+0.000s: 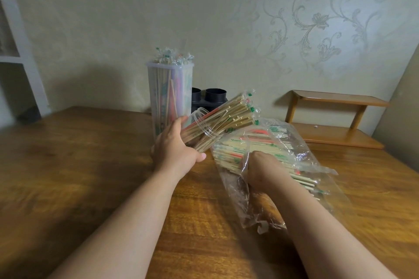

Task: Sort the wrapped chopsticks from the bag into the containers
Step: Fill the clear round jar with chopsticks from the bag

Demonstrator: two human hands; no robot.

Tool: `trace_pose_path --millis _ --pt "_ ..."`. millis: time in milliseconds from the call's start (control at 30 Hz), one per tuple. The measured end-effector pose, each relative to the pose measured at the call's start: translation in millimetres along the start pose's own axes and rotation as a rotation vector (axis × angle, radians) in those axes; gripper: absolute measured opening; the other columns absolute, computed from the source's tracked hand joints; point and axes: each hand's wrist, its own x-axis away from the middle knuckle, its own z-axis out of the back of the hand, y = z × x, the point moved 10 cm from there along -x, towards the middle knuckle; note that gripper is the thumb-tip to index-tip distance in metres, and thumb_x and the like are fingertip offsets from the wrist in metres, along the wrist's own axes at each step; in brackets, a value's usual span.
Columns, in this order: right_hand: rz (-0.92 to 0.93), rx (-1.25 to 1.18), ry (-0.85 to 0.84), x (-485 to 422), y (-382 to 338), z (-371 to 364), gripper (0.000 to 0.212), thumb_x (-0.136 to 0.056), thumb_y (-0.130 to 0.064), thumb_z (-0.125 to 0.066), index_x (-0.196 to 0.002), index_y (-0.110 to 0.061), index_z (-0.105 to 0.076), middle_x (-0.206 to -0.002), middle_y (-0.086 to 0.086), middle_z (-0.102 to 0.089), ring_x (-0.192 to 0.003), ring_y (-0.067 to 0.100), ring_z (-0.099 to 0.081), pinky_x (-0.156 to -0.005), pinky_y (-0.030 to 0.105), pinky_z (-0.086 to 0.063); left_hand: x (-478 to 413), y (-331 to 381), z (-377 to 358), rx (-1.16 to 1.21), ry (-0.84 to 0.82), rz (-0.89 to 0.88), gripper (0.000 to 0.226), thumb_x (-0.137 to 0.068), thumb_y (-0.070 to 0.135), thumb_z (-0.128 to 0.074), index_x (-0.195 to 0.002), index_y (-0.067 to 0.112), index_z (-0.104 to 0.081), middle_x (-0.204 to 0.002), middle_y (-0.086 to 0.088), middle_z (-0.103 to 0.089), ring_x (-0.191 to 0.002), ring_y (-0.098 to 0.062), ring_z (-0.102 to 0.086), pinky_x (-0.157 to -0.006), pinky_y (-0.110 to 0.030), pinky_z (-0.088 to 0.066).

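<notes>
My left hand (175, 146) grips a clear round container (204, 125) tipped on its side, packed with wrapped chopsticks (235, 112) whose ends stick out toward the upper right. A clear plastic bag (317, 165) lies on the wooden table (68, 165), holding several more wrapped chopsticks (240, 145) with red and green print. My right hand (264, 169) reaches into the bag's open mouth and rests on that pile; its fingertips are hidden under the plastic. Behind stands a tall translucent container (170, 95), upright and full of chopsticks.
Two black cylindrical holders (215, 97) stand behind the tall container near the wall. A small wooden two-tier shelf (335, 118) sits at the table's far right. A white shelf unit (13, 52) is at the left edge.
</notes>
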Motion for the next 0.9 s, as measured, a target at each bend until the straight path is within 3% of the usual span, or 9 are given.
trace_pose_path --millis 400,567,700,767,833,900 --pt "-0.005 -0.038 -0.023 3.9 0.8 2.0 0.028 -0.078 -0.007 -0.049 -0.058 -0.018 -0.033 -0.06 0.001 -0.039 -0.055 0.021 -0.033 -0.045 0.029 -0.023 -0.3 -0.1 -1.0 -0.002 -0.003 0.005 0.101 -0.059 0.023 -0.091 -0.141 0.043 -0.036 -0.148 0.01 -0.044 -0.135 -0.024 -0.038 -0.109 -0.053 -0.037" --pt "-0.033 -0.055 -0.059 3.6 1.9 -3.2 0.028 -0.083 -0.01 -0.051 -0.058 -0.015 -0.039 -0.063 0.003 -0.045 -0.062 0.026 -0.042 -0.046 0.029 -0.028 0.1 0.1 -1.8 0.004 -0.008 0.006 0.101 -0.061 0.021 -0.091 -0.142 0.043 -0.035 -0.149 0.01 -0.042 -0.136 -0.025 -0.037 -0.109 -0.054 -0.036" --pt "-0.006 0.022 -0.06 7.6 0.1 1.4 0.015 -0.094 -0.026 -0.055 -0.086 -0.013 -0.056 -0.096 0.008 -0.061 -0.089 0.029 -0.057 -0.069 0.033 -0.044 0.4 0.7 -2.0 0.005 -0.011 0.01 0.101 -0.061 0.021 -0.091 -0.142 0.043 -0.035 -0.149 0.009 -0.042 -0.136 -0.025 -0.037 -0.109 -0.055 -0.037" --pt "-0.011 0.029 -0.062 10.2 -0.7 3.9 0.019 -0.097 -0.032 -0.055 -0.095 -0.013 -0.058 -0.105 0.009 -0.061 -0.098 0.031 -0.058 -0.081 0.037 -0.048 0.3 0.6 -2.0 0.005 -0.011 0.01 0.101 -0.061 0.021 -0.091 -0.142 0.043 -0.035 -0.148 0.01 -0.043 -0.135 -0.025 -0.037 -0.109 -0.054 -0.037" --pt "-0.014 0.028 -0.064 11.7 -3.3 6.0 0.021 -0.098 -0.032 -0.053 -0.099 -0.012 -0.059 -0.109 0.009 -0.06 -0.102 0.032 -0.058 -0.086 0.039 -0.049 0.1 0.4 -1.1 -0.002 -0.006 0.009 0.101 -0.06 0.022 -0.091 -0.142 0.043 -0.036 -0.148 0.01 -0.043 -0.135 -0.024 -0.038 -0.109 -0.054 -0.037" --pt "-0.013 0.03 -0.07 12.6 -5.0 6.0 0.015 -0.098 -0.026 -0.049 -0.09 -0.014 -0.055 -0.105 0.009 -0.06 -0.098 0.031 -0.058 -0.083 0.037 -0.048 0.1 0.6 -0.5 0.0 -0.003 0.008 0.101 -0.06 0.023 -0.091 -0.142 0.043 -0.036 -0.147 0.01 -0.044 -0.134 -0.024 -0.038 -0.109 -0.053 -0.037"
